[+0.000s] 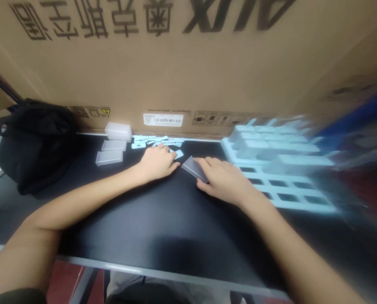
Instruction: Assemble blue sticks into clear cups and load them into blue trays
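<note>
My right hand (223,179) is closed around a small translucent grey plastic box (193,168), whose near end sticks out past the fingers towards the left. My left hand (158,162) lies at the near edge of a heap of flat light-blue plastic pieces (157,139), fingers bent over it and thumb apart. One loose light-blue piece (178,154) shows right by its fingertips; whether they touch it is not clear. Left of the heap, several similar translucent boxes (118,131) lie on the black table (137,219).
A light-blue rack (290,183) with rectangular slots stands at the right, with several light-blue blocks (258,147) on its far part, blurred. At the left sits a black bag (36,147). A large cardboard box (182,76) walls off the table's back.
</note>
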Demonstrator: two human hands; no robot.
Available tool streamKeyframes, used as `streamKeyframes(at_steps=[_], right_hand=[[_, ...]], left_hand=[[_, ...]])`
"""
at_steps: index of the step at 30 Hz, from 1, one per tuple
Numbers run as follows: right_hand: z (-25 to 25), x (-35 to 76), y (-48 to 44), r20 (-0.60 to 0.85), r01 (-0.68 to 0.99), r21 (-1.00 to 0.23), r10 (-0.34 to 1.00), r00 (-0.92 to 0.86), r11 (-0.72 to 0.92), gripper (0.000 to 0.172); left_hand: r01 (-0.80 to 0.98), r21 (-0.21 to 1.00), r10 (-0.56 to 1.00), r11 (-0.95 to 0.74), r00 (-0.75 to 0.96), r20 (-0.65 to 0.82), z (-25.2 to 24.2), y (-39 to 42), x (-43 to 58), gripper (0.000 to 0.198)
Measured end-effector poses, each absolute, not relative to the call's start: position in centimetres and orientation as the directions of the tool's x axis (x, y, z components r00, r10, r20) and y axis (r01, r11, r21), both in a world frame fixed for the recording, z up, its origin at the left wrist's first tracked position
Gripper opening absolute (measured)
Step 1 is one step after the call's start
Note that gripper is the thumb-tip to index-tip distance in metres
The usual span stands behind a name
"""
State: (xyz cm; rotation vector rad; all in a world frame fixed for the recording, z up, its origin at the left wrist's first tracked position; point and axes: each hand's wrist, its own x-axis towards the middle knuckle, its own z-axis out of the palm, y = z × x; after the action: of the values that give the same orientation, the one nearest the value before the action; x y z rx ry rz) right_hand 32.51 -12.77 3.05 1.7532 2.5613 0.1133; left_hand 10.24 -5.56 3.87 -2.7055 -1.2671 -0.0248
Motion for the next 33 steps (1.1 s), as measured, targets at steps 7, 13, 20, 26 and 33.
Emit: streamKeyframes(at_steps=[7,13,20,26,33], right_hand=[[3.2,32.8,-12.6,-0.025,0.943,0.090,0.948,-0.318,0.319,0.054],[3.2,32.7,-12.8,-0.021,0.945,0.097,0.950,-0.311,0.311,0.051],[3.0,32.9,-12.7,0.009,0.947,0.096,0.951,-0.310,0.308,0.053],[3.2,33.0,-12.8,-0.009,0.958,0.110,0.964,-0.266,0.266,0.057],[3.1,33.1,-12.8,0.004,0.959,0.097,0.964,-0.266,0.265,0.055]], left_hand=[[0.721,-0.143,0.712,-0.678,0.693,0.114,3.2,-5.4,10.3,0.024],[0.704,-0.157,0.691,-0.693,0.710,0.134,3.0,-5.5,10.3,0.027],[0.659,-0.148,0.646,-0.737,0.752,0.133,2.8,-5.9,10.6,0.021],[0.625,-0.151,0.604,-0.766,0.780,0.163,2.7,-6.2,10.7,0.022],[0.625,-0.163,0.615,-0.763,0.780,0.110,2.8,-6.7,10.9,0.025]])
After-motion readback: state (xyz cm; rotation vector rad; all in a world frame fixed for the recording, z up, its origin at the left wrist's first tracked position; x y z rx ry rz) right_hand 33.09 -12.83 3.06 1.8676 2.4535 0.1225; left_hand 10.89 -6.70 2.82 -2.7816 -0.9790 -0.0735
